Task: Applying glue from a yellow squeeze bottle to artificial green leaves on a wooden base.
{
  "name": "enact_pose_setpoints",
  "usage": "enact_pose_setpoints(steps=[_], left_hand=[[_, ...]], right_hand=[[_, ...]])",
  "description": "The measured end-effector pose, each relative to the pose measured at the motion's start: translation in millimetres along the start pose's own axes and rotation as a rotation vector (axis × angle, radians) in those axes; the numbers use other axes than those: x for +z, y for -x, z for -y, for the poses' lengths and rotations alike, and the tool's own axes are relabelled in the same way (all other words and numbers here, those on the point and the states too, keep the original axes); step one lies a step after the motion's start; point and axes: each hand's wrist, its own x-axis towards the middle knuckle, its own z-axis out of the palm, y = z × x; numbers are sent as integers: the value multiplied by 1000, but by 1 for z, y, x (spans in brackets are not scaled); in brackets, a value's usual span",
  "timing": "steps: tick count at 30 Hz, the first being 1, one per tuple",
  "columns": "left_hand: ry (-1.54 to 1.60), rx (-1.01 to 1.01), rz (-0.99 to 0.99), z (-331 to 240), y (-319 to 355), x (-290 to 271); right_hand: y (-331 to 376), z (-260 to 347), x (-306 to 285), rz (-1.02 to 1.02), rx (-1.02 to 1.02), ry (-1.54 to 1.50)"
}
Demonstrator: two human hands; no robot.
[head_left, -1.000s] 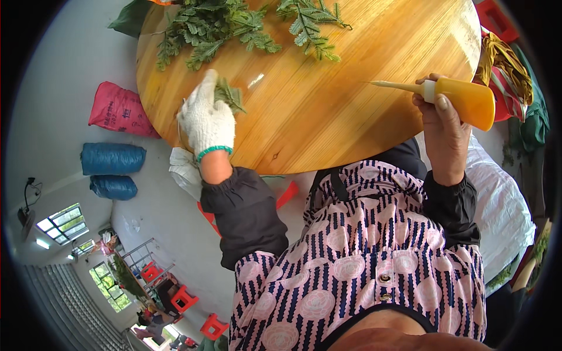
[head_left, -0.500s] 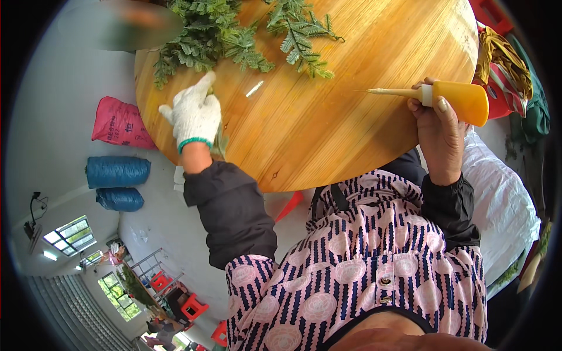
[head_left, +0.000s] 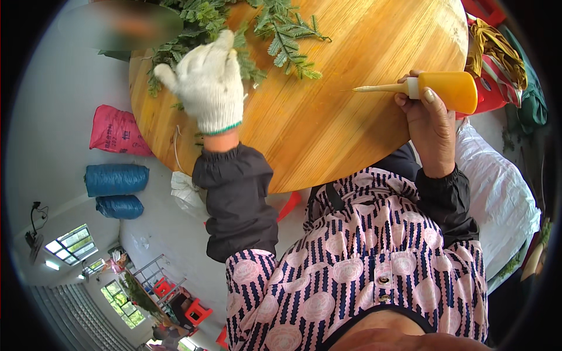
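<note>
- Leftmost, on the pale floor, lie a pink sack (head_left: 115, 131) and, nearer, two rolled blue bundles (head_left: 117, 179), one just beside the other.
- Next comes the round wooden table (head_left: 328, 123), its near edge curving just in front of the person's patterned shirt (head_left: 357, 275).
- At the table's far left, the left hand (head_left: 206, 82), in a white knit glove with a green cuff, reaches onto a heap of green leafy sprigs (head_left: 199, 17); its fingers lie together and stretched toward the far side, the thumb stuck out to the left, resting on the greenery without closing on it. A black sleeve cover (head_left: 237, 199) wraps the forearm.
- More sprigs (head_left: 290, 35) lie just right of the glove, far on the tabletop.
- Farther right, at the table's right edge, the bare right hand (head_left: 428, 120) is clamped around an orange squeeze bottle (head_left: 448, 90); the bottle lies level, its long pale nozzle (head_left: 380, 89) pointing left over the wood, well apart from the gloved hand.
- Beyond the right edge, red and yellow-green cloth (head_left: 500, 52) is bunched, with a white sack (head_left: 497, 193) nearer.
</note>
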Motion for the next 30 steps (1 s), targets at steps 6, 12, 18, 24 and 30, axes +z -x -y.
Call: enact_pose_setpoints(steps=[6, 12, 18, 24, 30], left_hand=[[-48, 79, -134, -50, 61, -20], [56, 21, 178, -99, 87, -31], [414, -76, -40, -81, 68, -43], [434, -112, 65, -72, 55, 5], [267, -239, 206, -86, 65, 14]], right_hand=[[-3, 3, -6, 41, 15, 2], [-6, 2, 0, 39, 2, 6], [-9, 4, -1, 63, 13, 8], [-11, 8, 5, 28, -20, 62], [-12, 0, 38, 268, -177, 428]])
